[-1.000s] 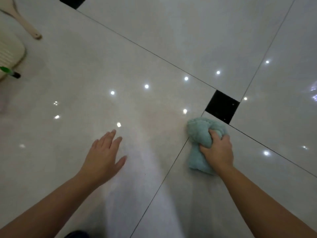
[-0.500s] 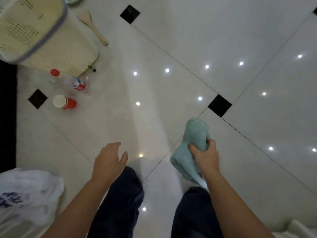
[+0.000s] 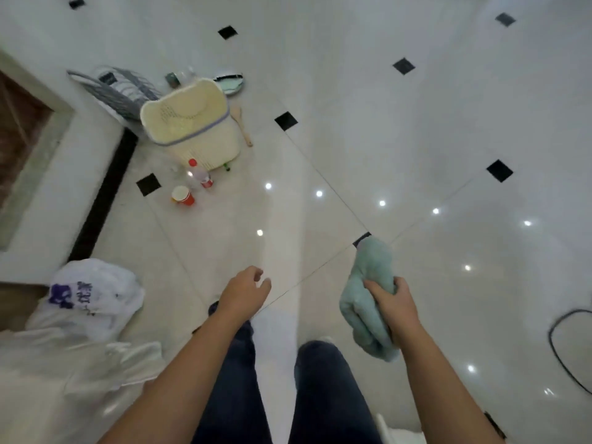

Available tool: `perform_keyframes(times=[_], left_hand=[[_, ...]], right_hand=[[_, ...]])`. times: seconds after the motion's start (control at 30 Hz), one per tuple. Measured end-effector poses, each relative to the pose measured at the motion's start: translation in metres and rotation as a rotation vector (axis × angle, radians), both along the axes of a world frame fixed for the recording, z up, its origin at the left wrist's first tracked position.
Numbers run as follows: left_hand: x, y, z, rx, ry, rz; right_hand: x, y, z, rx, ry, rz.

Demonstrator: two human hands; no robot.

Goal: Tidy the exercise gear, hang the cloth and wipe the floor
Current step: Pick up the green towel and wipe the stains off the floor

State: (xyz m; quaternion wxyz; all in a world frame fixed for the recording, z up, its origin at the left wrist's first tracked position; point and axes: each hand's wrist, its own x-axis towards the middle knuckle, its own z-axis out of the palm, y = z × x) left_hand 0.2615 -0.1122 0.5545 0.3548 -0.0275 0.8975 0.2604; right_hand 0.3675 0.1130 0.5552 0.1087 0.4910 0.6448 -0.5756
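Gripping the teal cloth (image 3: 368, 283) at its middle, the right hand (image 3: 395, 310) is seen at lower right of the frame, fingers and thumb curled round the bunched fabric. The cloth is held above the glossy tiled floor (image 3: 416, 139), one end pointing toward frame centre, the other hanging beside the wrist. The left hand (image 3: 245, 291) is held at lower centre, empty, fingers loosely curled. Dark trouser legs (image 3: 323, 395) are visible below both forearms. At upper left, a cream perforated basket (image 3: 189, 123) is standing on the floor, with a wooden spatula (image 3: 242, 125) lying just beside it on the right and a grey dish rack (image 3: 118, 91) behind it. A red-capped bottle (image 3: 200, 174) and a red cup (image 3: 183, 196) are placed near the basket's lower edge. A white plastic bag (image 3: 93, 293) is located at the left edge; a black cable (image 3: 563, 347) is looped at the right edge.
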Motion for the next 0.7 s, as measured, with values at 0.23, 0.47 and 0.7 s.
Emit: perform_keyframes(times=[0.23, 0.47, 0.7], left_hand=[[0.097, -0.089, 0.090, -0.028, 0.066, 0.283], [0.242, -0.206, 0.107, 0.079, 0.077, 0.977], [0.425, -0.284, 0.073, 0.189, 0.001, 1.520]], right_hand=[[0.007, -0.056, 0.078, -0.125, -0.031, 0.459], [0.008, -0.165, 0.115, -0.085, 0.008, 0.911], [0.081, -0.309, 0.125, -0.057, -0.031, 1.266]])
